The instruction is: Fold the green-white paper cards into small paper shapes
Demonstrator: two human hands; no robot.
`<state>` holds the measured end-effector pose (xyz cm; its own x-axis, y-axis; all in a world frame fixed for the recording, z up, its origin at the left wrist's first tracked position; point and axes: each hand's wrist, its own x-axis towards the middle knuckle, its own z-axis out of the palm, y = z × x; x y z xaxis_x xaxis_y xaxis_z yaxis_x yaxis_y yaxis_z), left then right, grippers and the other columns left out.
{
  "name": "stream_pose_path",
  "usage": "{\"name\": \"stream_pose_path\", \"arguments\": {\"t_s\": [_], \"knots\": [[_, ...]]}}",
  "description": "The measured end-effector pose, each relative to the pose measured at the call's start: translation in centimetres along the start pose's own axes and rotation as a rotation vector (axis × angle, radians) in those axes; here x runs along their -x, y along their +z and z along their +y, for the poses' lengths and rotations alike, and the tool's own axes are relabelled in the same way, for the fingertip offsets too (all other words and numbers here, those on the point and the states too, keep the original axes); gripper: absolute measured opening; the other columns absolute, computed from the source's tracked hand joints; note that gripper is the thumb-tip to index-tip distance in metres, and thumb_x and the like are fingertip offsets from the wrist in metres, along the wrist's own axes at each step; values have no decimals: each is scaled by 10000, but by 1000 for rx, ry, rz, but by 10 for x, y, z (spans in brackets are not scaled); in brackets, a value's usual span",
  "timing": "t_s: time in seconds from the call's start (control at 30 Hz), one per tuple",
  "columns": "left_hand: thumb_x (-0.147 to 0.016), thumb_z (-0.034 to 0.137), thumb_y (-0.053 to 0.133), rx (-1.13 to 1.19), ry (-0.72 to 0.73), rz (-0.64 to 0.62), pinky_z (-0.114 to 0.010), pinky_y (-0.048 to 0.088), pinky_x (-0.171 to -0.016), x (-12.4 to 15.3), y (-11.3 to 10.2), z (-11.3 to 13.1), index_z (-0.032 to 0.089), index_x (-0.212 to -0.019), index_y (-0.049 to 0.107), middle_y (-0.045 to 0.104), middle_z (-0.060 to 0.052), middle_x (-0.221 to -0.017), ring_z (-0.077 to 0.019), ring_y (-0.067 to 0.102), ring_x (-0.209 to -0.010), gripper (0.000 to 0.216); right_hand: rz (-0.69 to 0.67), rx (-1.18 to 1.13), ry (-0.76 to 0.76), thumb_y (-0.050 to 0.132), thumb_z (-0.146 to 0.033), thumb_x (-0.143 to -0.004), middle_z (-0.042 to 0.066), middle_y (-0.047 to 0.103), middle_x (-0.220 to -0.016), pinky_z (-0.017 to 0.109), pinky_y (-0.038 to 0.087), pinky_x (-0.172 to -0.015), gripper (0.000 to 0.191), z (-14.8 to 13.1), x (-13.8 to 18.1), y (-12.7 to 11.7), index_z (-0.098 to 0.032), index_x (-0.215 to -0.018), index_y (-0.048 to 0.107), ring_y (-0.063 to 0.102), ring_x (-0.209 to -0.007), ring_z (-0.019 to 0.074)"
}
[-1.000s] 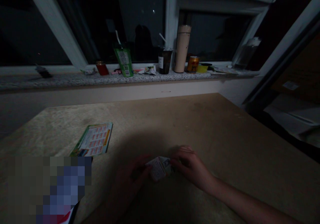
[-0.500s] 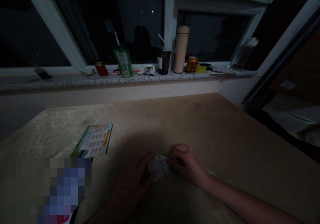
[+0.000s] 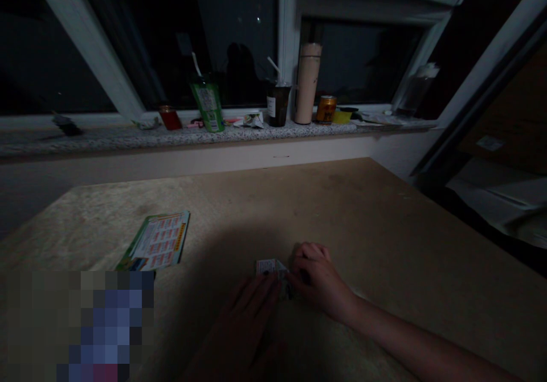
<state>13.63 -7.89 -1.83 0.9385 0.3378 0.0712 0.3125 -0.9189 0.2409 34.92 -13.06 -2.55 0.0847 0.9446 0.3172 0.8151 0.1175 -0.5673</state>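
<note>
A small folded piece of printed paper (image 3: 265,265) lies on the table between my hands, its lower part covered by fingers. My left hand (image 3: 248,311) is in deep shadow, its fingers stretched out flat over the near side of the paper. At the paper's right edge, my right hand (image 3: 317,279) is closed in a pinch, thumb and forefinger together on the corner. The remaining fingers of that hand are curled in.
A printed green-and-white sheet (image 3: 160,242) lies on the wooden table (image 3: 342,200) to the left. Below it is a blurred-out blue item (image 3: 113,325). Along the stone windowsill (image 3: 141,137) stand a green cup (image 3: 208,106), a dark cup (image 3: 278,106), a pink bottle (image 3: 308,83) and a gold can (image 3: 326,110).
My left hand has gone from holding the paper's left edge to lying flat across it. The paper has turned slightly. My right hand keeps its pinch on the right corner.
</note>
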Motion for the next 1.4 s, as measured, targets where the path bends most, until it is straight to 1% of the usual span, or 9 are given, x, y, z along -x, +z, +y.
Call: {"name": "stream_pose_path", "arguments": {"t_s": [0.1, 0.2, 0.37, 0.57, 0.73, 0.93, 1.1, 1.23, 1.4], "knots": [[-852, 335, 564, 8, 15, -33, -533, 190, -1111, -1, -3, 1, 224, -1497, 115, 174, -70, -1539, -314, 187, -1388, 794, -11, 14, 5, 676, -126, -759, -1, 559, -806, 341, 299, -818, 201, 1, -1, -1, -172, -637, 524, 508, -857, 177], [-846, 350, 582, 22, 36, -62, -579, 109, -1109, -2, -7, 2, 252, -1495, 116, 177, -57, -1537, -327, 167, -1388, 805, -13, 22, 16, 693, -137, -748, 0, 571, -811, 342, 294, -820, 196, 3, -3, -3, -170, -636, 535, 514, -861, 179], [-867, 375, 568, 69, 49, -87, -570, 80, -1115, -2, -8, 1, 245, -1497, 82, 218, -64, -1526, -293, 211, -1384, 805, 18, 14, 31, 702, -147, -742, -7, 580, -809, 337, 293, -820, 165, 9, -4, -2, -182, -673, 557, 523, -862, 178], [-827, 375, 617, 84, 27, -104, -607, 43, -1102, -4, -13, 2, 279, -1487, 137, 210, -53, -1531, -313, 196, -1386, 823, 62, 59, 25, 676, -159, -760, -6, 595, -788, 350, 293, -821, 174, 6, -3, -1, -187, -662, 535, 537, -837, 182], [-812, 447, 641, 110, 41, -68, -596, 108, -1107, -5, -15, 2, 265, -1492, 118, 183, -56, -1540, -327, 114, -1398, 876, 68, 99, 23, 663, -164, -759, -4, 596, -782, 352, 299, -821, 149, 0, -1, -3, -193, -697, 531, 537, -834, 188], [-824, 437, 620, 148, 13, -66, -520, 216, -1113, -2, -9, -5, 260, -1498, 52, 182, -60, -1542, -303, 173, -1392, 899, 97, 63, -1, 628, -169, -785, 4, 613, -771, 360, 323, -832, 127, -5, 2, -3, -201, -731, 518, 554, -812, 189], [-821, 474, 618, 132, 18, -82, -505, 241, -1109, -4, -13, -5, 230, -1496, 112, 182, -68, -1541, -302, 190, -1390, 877, 70, 6, -38, 606, -174, -808, 12, 647, -791, 391, 341, -894, 45, -12, 5, -7, -211, -830, 594, 588, -813, 192], [-810, 465, 633, 143, 13, -66, -509, 244, -1109, -4, -15, -4, 230, -1492, 145, 219, -71, -1533, -311, 222, -1379, 871, -10, -75, -112, 569, -161, -811, 20, 688, -902, 412, 324, -978, 165, -21, 9, -12, -234, -948, 624, 622, -889, 190], [-814, 426, 626, 123, 4, -42, -526, 249, -1102, -1, -9, -8, 231, -1494, 140, 194, -81, -1540, -326, 187, -1387, 858, -114, -124, -181, 627, -199, -784, 36, 670, -1094, 413, 282, -1051, 372, -28, 14, -16, -252, -1150, 588, 593, -1050, 200]]}}
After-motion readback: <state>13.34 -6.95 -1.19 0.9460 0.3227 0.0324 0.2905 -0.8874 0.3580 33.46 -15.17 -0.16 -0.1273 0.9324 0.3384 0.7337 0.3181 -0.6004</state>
